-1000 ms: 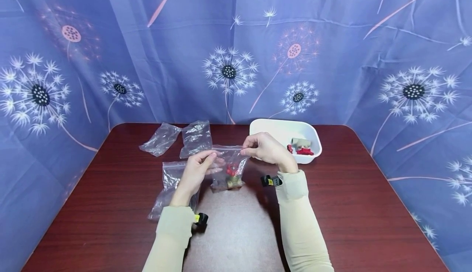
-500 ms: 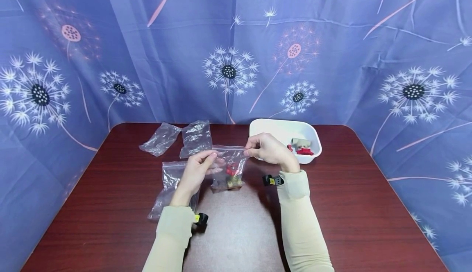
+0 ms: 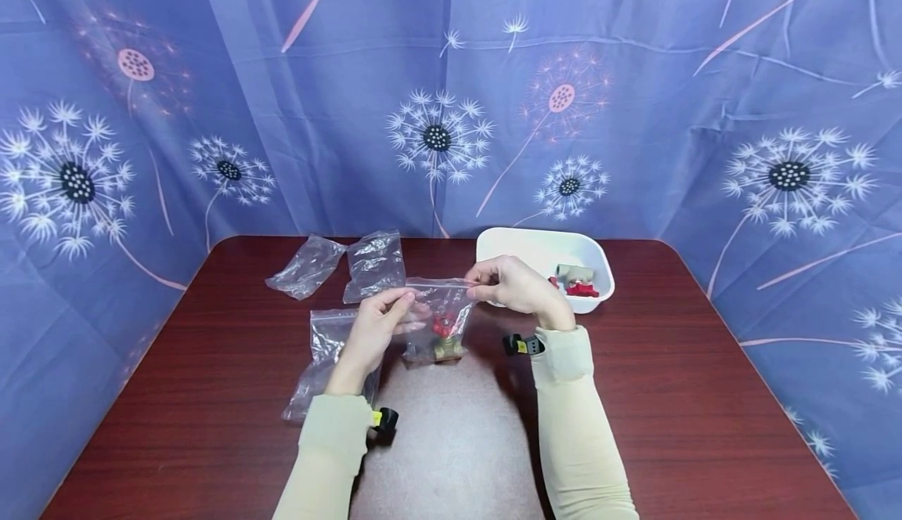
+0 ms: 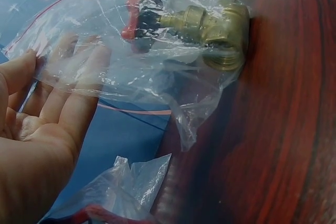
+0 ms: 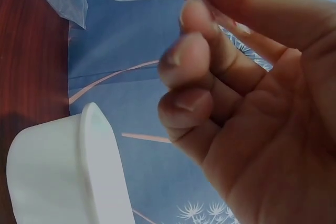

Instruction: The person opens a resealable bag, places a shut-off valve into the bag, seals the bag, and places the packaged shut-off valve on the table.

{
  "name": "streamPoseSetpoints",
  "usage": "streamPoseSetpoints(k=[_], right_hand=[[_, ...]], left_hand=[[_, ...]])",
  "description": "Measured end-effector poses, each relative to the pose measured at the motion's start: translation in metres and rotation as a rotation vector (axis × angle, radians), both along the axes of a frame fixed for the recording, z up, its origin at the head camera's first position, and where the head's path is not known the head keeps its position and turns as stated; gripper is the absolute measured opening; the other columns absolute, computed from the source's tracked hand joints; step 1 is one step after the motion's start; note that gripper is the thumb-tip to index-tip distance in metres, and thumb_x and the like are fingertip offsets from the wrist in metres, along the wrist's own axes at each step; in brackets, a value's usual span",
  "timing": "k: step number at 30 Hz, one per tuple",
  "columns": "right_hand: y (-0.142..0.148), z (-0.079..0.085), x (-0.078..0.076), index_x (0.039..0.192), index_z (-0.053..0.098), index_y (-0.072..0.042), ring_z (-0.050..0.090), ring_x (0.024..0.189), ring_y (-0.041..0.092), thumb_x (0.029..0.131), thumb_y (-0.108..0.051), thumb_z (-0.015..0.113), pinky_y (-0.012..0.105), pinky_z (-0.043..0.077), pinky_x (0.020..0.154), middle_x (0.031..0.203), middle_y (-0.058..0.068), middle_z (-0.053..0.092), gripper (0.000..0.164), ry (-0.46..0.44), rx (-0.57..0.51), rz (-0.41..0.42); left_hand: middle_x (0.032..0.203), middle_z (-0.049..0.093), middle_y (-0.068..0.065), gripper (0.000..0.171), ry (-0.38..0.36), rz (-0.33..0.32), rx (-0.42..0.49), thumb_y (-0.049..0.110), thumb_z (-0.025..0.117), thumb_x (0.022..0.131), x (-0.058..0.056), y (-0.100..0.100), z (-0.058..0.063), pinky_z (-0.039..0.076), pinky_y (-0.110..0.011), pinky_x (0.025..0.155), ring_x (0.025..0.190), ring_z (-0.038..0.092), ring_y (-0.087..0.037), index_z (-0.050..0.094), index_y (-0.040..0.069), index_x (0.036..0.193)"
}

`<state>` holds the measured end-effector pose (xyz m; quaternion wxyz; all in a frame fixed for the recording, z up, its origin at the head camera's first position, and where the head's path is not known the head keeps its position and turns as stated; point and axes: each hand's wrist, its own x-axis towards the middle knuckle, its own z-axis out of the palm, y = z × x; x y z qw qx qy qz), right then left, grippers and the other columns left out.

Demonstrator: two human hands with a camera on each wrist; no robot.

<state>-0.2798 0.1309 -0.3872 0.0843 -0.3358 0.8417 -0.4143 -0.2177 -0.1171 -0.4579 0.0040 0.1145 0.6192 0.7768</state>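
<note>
A clear zip bag point(image 3: 419, 345) stands on the table in the middle of the head view. Inside it is a brass valve point(image 4: 226, 32) with a red handwheel point(image 4: 137, 17), its brass body low in the bag. My left hand point(image 3: 371, 334) pinches the bag's top left corner between thumb and fingers, with other fingers behind the film. At the top right corner, my right hand point(image 3: 520, 291) pinches the zip edge between thumb and forefinger. Its remaining fingers are curled in the right wrist view. Whether the zip is sealed, I cannot tell.
A white tub point(image 3: 606, 269) with red-handled parts and a grey-beige piece point(image 3: 574, 272) stands behind my right hand. Flat clear bags lie at the left: one bag point(image 3: 310, 265) at the back, another bag point(image 3: 375, 265) beside it, a third bag point(image 3: 320, 379) partly under my left arm.
My right hand has shifted slightly to the right along the bag's top edge. The left hand, the bag and the valve have stayed nearly in place.
</note>
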Motion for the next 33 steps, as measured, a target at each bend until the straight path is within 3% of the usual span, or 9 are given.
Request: streamPoseSetpoints(k=[9,17,22,28,33], right_hand=[[0.002,-0.001,-0.002,0.092,0.076,-0.011,0.054,0.065,0.011,0.086,-0.014,0.076,0.024,0.045,0.061,0.072,-0.004,0.065,0.007,-0.047,0.038,-0.002],[0.001,-0.008,-0.006,0.087,0.077,-0.005,0.054,0.066,0.012,0.091,-0.01,0.07,0.023,0.042,0.061,0.074,0.009,0.07,0.009,-0.07,-0.02,0.0],[-0.002,-0.014,-0.009,0.087,0.077,-0.006,0.057,0.068,0.009,0.091,-0.009,0.07,0.022,0.045,0.065,0.075,0.005,0.071,0.009,-0.066,-0.05,-0.013],[-0.008,-0.025,-0.012,0.1,0.073,-0.007,0.059,0.075,0.012,0.091,-0.015,0.071,0.034,0.05,0.073,0.085,0.003,0.07,0.012,-0.231,-0.06,0.015],[-0.011,-0.033,-0.009,0.112,0.067,0.0,0.065,0.091,0.017,0.091,-0.013,0.07,0.039,0.052,0.087,0.101,0.009,0.071,0.025,-0.403,-0.164,0.07]], left_hand=[[0.097,0.067,-0.029,0.032,-0.009,-0.006,0.014,0.01,0.053,0.102,0.001,-0.003,0.0,0.057,-0.044,0.079,0.084,0.071,-0.029,0.057,-0.016,0.119],[0.095,0.07,-0.022,0.03,-0.007,0.003,0.017,0.011,0.054,0.101,0.001,-0.004,-0.003,0.057,-0.043,0.08,0.086,0.071,-0.026,0.058,-0.015,0.116],[0.095,0.07,-0.022,0.031,-0.001,0.003,0.022,0.011,0.053,0.102,0.003,-0.004,-0.003,0.057,-0.043,0.079,0.086,0.071,-0.027,0.058,-0.016,0.116],[0.093,0.071,-0.019,0.031,-0.007,0.004,0.033,0.011,0.054,0.101,0.004,-0.003,-0.001,0.057,-0.043,0.079,0.084,0.071,-0.026,0.058,-0.015,0.116],[0.095,0.069,-0.023,0.03,-0.007,0.005,0.038,0.009,0.053,0.102,0.001,-0.001,-0.001,0.057,-0.043,0.079,0.084,0.071,-0.026,0.057,-0.015,0.118]])
